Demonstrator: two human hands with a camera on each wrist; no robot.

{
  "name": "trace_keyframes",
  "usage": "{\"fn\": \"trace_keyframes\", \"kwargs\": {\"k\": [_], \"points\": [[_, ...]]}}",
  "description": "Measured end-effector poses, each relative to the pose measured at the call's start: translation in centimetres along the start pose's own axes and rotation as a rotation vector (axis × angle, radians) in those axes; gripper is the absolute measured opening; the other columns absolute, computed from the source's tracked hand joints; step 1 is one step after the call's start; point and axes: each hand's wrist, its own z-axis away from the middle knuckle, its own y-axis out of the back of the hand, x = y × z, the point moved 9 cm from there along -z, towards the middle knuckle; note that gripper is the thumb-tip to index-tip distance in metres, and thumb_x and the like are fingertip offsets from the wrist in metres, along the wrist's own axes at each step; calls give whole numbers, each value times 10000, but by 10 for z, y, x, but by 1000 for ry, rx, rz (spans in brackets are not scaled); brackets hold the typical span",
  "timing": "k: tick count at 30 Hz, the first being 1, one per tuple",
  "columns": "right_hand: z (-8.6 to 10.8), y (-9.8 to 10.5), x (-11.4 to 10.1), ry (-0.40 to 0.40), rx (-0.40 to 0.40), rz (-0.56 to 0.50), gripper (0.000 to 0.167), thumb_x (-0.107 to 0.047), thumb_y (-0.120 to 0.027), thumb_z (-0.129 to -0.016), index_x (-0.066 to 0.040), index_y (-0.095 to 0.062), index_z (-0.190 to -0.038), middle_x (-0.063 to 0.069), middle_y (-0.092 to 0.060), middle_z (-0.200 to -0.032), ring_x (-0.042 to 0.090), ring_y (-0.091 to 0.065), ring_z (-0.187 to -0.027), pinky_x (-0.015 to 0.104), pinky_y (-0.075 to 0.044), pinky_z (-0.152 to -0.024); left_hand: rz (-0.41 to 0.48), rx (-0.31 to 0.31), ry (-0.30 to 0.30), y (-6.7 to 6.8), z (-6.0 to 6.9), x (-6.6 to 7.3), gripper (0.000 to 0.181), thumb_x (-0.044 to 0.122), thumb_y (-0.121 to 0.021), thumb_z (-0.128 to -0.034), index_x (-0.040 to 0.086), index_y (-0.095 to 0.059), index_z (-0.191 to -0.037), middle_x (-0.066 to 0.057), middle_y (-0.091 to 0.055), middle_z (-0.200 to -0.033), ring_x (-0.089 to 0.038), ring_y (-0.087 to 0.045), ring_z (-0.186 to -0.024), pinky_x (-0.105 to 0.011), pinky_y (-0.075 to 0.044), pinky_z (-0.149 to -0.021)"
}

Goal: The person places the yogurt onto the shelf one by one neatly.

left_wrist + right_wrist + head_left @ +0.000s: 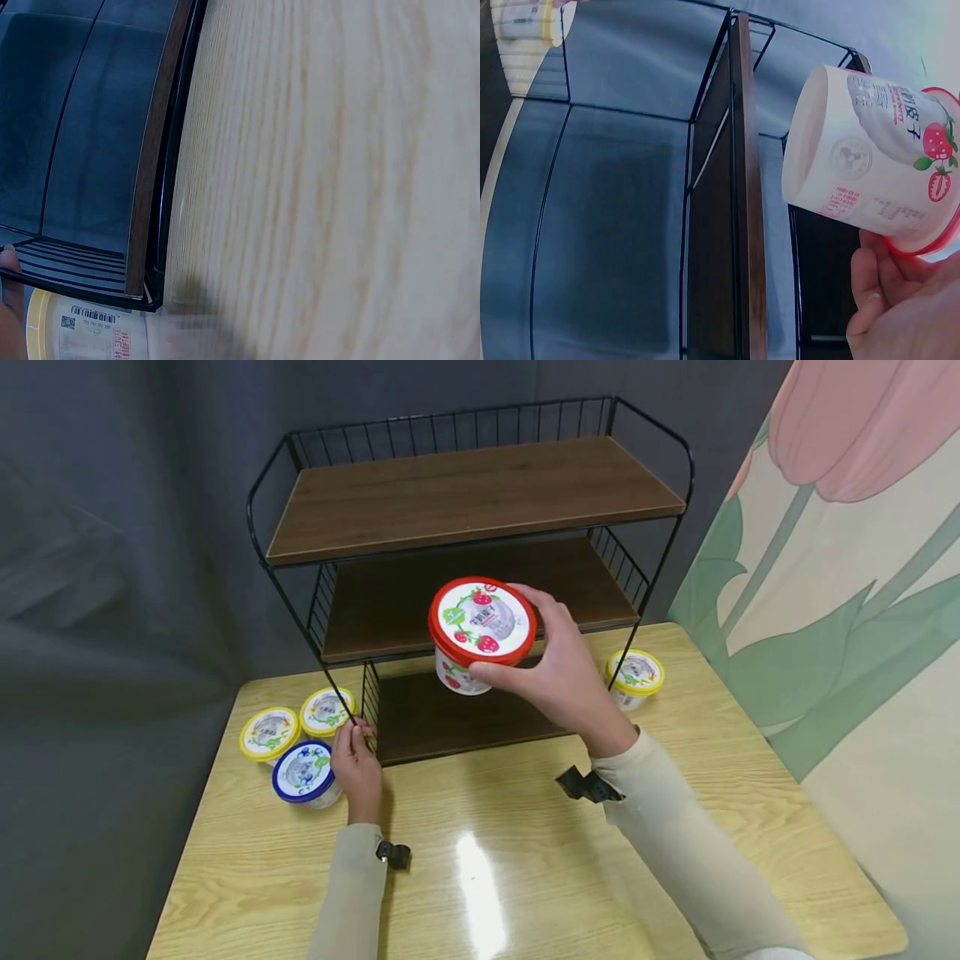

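Note two beige-sleeved forearms (678, 839) nearest the camera, reaching up from the lower edge of the view. Locate beneath them a pale wood-grain table (570, 877). See, toward its rear edge, a three-tier rack of black metal wire and dark-brown wooden boards (480, 497), with wire railings at sides and back.

Find, raised off the table in front of the rack, a round white tub with a red lid (480, 622). On lid: red strawberries, green leaves, a grey rounded motif, dark characters. On side wall: more strawberries and small print, with the plain base visible from the right wrist.

Note the right hand (562, 681) gripping this tub by the lid, thumb across the near rim, fingers spread around the far right side. Note the left hand (357, 768) low, pinching the rack's left-front wire frame, holding no tub.

See beside it two yellow-lidded white tubs (270, 732) (327, 710) and one blue-lidded white tub (303, 772), grouped closely. Locate another yellow-lidded tub (636, 675) just beside the right-front post.

Observe room between successive boards, and between the forearms above the table. Note the red lid overlapping the middle board's front edge from the head view.
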Motion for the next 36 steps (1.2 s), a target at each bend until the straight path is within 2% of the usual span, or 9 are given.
{"fn": "trace_keyframes", "kwargs": {"k": [3, 9, 12, 17, 19, 22, 26, 32, 36], "points": [[-11, -6, -8, 23, 0, 7, 886, -435, -834, -749, -230, -384, -1484, 4, -467, -1407, 167, -426, -1255, 438, -543, -945, 2, 9, 3, 0, 0, 6, 254, 45, -433, -1043, -111, -615, -959, -234, -602, -914, -31, -529, -862, -209, -471, -769], [-33, -23, -20, 24, -40, 25, 904, -488, -810, -751, -219, -373, -1495, -12, -480, -1405, 170, -412, -1252, 420, -542, -935, 6, 5, -15, 4, 2, 36, 236, 1, -430, -1035, -135, -596, -935, -260, -589, -900, -44, -544, -853, -233, -487, -771], [-46, -33, -27, 31, -61, 53, 902, -507, -798, -760, -196, -378, -1494, -6, -493, -1411, 185, -410, -1265, 470, -476, -1030, 6, 4, -36, 5, 2, 42, 230, -14, -427, -1032, -136, -593, -931, -260, -586, -897, -39, -544, -855, -248, -487, -770], [-66, -55, -37, 37, -107, 93, 890, -524, -784, -771, -177, -393, -1492, 6, -522, -1412, 199, -421, -1288, 578, -228, -1190, 24, 13, -32, 5, 1, 41, 237, -3, -432, -1032, -132, -593, -916, -252, -580, -887, 9, -532, -854, -204, -472, -772], [-72, -65, -39, 42, -129, 113, 875, -533, -779, -773, -187, -406, -1485, 0, -535, -1402, 201, -425, -1280, 586, -235, -1180, 35, 6, -30, 4, 1, 39, 238, -7, -433, -1030, -141, -591, -913, -258, -577, -887, 8, -532, -856, -199, -470, -769], [-80, -77, -39, 49, -156, 137, 869, -554, -764, -785, -196, -402, -1489, 2, -537, -1406, 205, -427, -1273, 587, -261, -1158, 43, 0, -17, 2, 0, 26, 237, -5, -434, -1029, -138, -597, -919, -248, -586, -891, 7, -534, -862, -200, -476, -771], [-87, -88, -35, 49, -188, 126, 863, -557, -740, -809, -199, -375, -1504, 9, -516, -1428, 211, -405, -1295, 605, -229, -1172, 39, 11, -14, 0, 0, 10, 240, 18, -449, -1028, -118, -613, -918, -157, -608, -875, -60, -558, -861, -218, -486, -776], [-92, -96, -34, 49, -223, 77, 844, -550, -733, -820, -206, -366, -1497, 2, -501, -1436, 202, -378, -1310, 592, -214, -1186, 39, 13, -14, 4, 0, 39, 233, -20, -445, -1021, -172, -591, -922, -229, -594, -874, -149, -567, -851, -273, -485, -781], [-93, -100, -36, 54, -224, 50, 833, -533, -741, -821, -207, -370, -1492, 2, -498, -1438, 205, -372, -1320, 597, -208, -1186, 42, 12, -31, 3, 1, 41, 228, -17, -444, -1023, -153, -592, -915, -275, -587, -887, -79, -550, -850, -232, -471, -773]]}}
